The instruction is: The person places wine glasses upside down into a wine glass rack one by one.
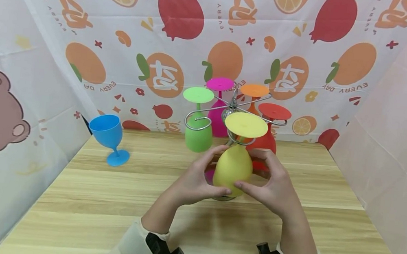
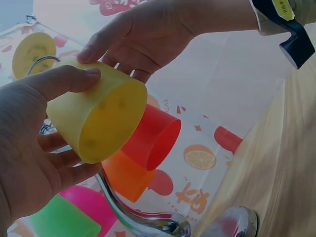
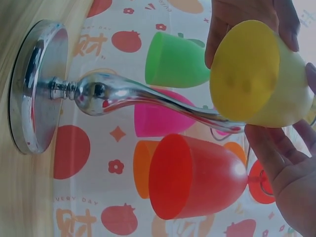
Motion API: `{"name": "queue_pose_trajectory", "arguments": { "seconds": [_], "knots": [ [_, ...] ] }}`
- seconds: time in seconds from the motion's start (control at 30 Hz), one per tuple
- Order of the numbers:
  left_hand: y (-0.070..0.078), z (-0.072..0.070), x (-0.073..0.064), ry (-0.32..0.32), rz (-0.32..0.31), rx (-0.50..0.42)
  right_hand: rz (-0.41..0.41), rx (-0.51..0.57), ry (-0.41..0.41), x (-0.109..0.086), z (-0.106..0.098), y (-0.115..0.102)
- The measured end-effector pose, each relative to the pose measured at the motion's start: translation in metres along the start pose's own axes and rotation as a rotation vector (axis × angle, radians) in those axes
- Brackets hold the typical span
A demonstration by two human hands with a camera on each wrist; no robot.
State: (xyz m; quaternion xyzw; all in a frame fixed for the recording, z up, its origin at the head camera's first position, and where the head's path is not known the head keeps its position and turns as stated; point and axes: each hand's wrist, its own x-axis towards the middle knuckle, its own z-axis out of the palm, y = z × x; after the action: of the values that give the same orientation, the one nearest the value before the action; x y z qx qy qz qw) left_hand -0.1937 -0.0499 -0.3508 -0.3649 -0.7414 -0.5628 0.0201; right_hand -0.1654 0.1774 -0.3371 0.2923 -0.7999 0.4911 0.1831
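A yellow goblet (image 1: 234, 171) hangs upside down at the front of a metal goblet rack (image 1: 233, 105), its stem at one of the curled wire hooks and its foot above the wire. My left hand (image 1: 198, 179) grips the bowl from the left, thumb across the front. From the other side my right hand (image 1: 275, 183) grips the same bowl. The bowl's open mouth faces down, as the right wrist view shows, with the yellow goblet (image 3: 247, 74) above the table. Some fingers are hidden behind the bowl.
Green (image 1: 199, 132), magenta (image 1: 217, 118), orange (image 1: 254, 91) and red (image 1: 268, 139) goblets hang inverted on other hooks. A blue goblet (image 1: 108, 134) stands upright at the table's back left. The rack's round chrome base (image 3: 42, 89) rests on the wooden table (image 1: 88, 214). Printed cloth (image 1: 132, 26) hangs behind.
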Motion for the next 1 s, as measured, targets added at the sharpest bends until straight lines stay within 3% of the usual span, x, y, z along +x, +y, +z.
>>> {"name": "queue_pose_trajectory", "arguments": {
  "seconds": [1.0],
  "knots": [
    [-0.017,0.009,0.005,0.026,-0.086,0.081,0.116,-0.124,-0.060,0.004,-0.004,0.014]
  ]
}}
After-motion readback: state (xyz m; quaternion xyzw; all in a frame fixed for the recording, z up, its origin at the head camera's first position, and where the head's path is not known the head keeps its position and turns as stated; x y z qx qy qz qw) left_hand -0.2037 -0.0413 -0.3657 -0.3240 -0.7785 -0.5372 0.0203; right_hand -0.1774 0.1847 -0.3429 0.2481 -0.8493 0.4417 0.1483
